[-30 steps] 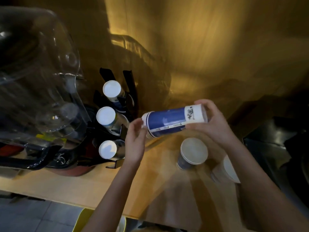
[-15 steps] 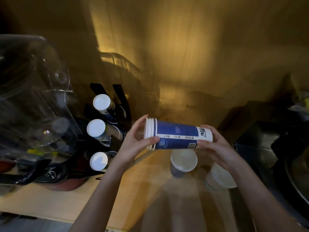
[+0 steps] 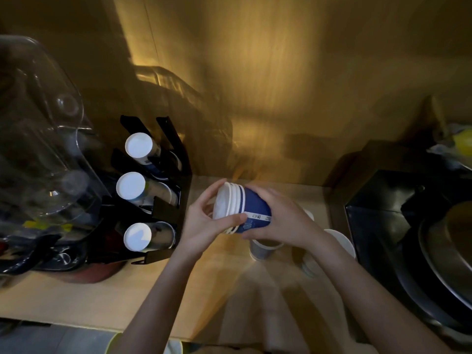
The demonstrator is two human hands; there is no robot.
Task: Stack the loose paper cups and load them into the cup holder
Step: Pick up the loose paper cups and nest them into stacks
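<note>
I hold a stack of blue paper cups (image 3: 251, 209) sideways over the wooden counter (image 3: 76, 297), its white rims pointing left toward the holder. My left hand (image 3: 204, 223) grips the rim end and my right hand (image 3: 283, 221) wraps the base end. The black cup holder (image 3: 166, 208) stands at the left with three slots, each showing the white bottom of a cup stack (image 3: 130, 185). Under my hands a loose cup (image 3: 261, 249) stands upright. More white cups (image 3: 341, 241) sit to its right, partly hidden by my right forearm.
A clear plastic dome container (image 3: 43, 139) rises left of the holder. A black box (image 3: 398, 208) and a dark round pan (image 3: 449, 267) fill the right side. The wooden wall stands close behind the counter, whose front edge runs along the bottom.
The cup stack has dropped lower and turned, so its open rims now face me and the left. My right hand has slid over the stack's body. The view has shifted downward.
</note>
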